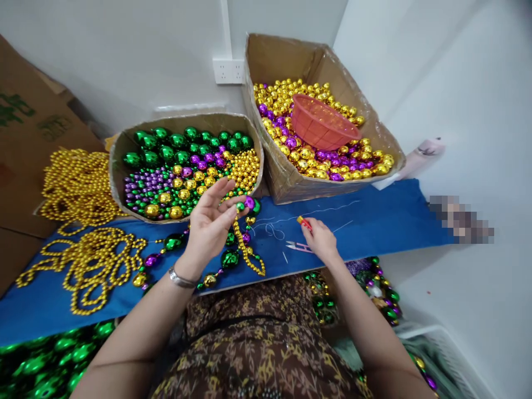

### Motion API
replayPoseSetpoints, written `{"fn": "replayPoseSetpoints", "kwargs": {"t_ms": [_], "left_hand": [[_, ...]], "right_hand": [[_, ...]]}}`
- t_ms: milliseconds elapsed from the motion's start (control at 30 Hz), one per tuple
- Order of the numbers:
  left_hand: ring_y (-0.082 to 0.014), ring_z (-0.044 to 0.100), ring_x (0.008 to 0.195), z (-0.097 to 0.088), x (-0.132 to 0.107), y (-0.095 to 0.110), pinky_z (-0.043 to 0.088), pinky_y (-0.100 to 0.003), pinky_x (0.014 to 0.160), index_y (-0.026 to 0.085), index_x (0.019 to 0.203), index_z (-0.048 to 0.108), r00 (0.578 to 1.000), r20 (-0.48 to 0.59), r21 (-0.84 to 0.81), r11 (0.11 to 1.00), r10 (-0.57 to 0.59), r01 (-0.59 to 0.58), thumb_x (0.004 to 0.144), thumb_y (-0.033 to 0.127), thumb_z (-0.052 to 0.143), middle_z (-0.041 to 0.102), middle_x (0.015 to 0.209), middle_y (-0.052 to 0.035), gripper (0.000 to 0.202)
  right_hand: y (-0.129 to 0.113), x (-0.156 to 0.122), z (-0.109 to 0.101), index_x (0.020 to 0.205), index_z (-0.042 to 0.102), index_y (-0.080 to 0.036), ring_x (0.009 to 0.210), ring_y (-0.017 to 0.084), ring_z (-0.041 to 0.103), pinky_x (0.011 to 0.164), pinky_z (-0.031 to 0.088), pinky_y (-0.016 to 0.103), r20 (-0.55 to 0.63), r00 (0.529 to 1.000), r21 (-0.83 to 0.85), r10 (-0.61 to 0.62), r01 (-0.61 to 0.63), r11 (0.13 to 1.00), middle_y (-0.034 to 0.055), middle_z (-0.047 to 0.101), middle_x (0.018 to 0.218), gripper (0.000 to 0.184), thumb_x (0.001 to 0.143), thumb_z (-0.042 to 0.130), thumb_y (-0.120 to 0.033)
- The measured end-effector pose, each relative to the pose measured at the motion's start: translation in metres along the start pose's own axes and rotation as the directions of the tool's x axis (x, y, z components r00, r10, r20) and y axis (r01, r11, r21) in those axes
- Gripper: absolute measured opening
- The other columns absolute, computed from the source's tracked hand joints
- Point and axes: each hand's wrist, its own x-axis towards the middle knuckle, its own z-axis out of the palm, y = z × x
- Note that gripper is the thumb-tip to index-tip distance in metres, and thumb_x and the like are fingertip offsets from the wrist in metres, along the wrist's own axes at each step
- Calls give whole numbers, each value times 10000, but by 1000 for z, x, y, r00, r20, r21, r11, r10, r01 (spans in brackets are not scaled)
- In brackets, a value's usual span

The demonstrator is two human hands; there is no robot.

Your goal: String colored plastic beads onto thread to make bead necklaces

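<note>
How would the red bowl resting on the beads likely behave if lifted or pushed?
The red bowl probably lifts easily, as it looks thin-walled. Pushed, it may slide or tip, since the round, shiny beads beneath could shift.

Left hand (210,224) raised — fingers (216,191) outstretched, right hand (322,239) lower — curled

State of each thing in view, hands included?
Left hand: raised, touching purple and green beads.
Right hand: closed on a red-and-yellow object.
Snips: lying on blue cloth, blades slightly apart.
Left box: open-topped, partly filled.
Right box: open-topped, partly filled.
Red bowl: tilted, inside right box.
Gold strands: loosely looped.
</note>
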Motion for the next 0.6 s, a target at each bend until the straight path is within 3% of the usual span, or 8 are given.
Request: {"fn": "replayPoseSetpoints", "kwargs": {"t_ms": [100,167,233,333,400,533,600], "left_hand": [[-285,554,1228,3,14,18,579,-407,925,334,1318,507,997,21,-2,997,72,-72,852,321,657,486,1420,-42,490],[-298,511,1276,8,23,32,569,-399,939,320,1302,527,988,53,12,989,147,-148,837,335,672,508,1403,-43,487],[-299,487,1299,14,32,48,560,-397,955,313,1277,550,970,74,28,972,230,-232,824,343,685,531,1382,-42,473],[-295,477,1311,23,46,76,543,-415,987,303,1240,570,944,81,59,944,321,-326,811,338,702,555,1355,-34,451],[-289,450,1334,30,57,99,521,-430,1020,286,1209,571,918,117,67,919,380,-389,801,321,717,561,1331,-7,435],[-258,437,1334,50,85,149,500,-418,1023,148,1167,457,805,262,6,833,532,-553,759,172,716,549,1228,16,483],[-259,478,1283,55,97,168,484,-382,986,72,1089,446,832,153,37,839,533,-544,838,124,577,514,1190,14,288]], "right_hand": [[6,-1,6,1126,641,-203,953,291,606,757,502,393,7,1000,-53,-9,9,999,137,649,999,294,902,523,-353],[-9,-6,2,1251,573,-213,1051,298,580,846,495,432,-17,991,104,-131,132,986,144,614,1124,410,901,525,-421],[-33,-9,-7,1382,444,-239,1109,266,571,917,486,425,4,946,391,-323,296,872,123,584,1207,529,912,499,-476],[-71,-8,-19,1477,275,-273,1171,251,551,970,472,429,10,832,689,-555,396,606,105,545,1301,727,864,569,-532],[-94,-1,-23,1482,260,-276,1189,268,537,981,460,455,-19,796,740,-606,419,526,108,528,1330,844,792,652,-565],[-140,23,-26,1463,285,-289,1163,268,547,974,460,479,-107,779,788,-618,446,425,94,535,1323,876,748,662,-624],[-166,31,-34,1443,305,-291,1182,265,533,984,458,480,-151,760,800,-632,469,374,85,526,1335,854,745,656,-636]]}}
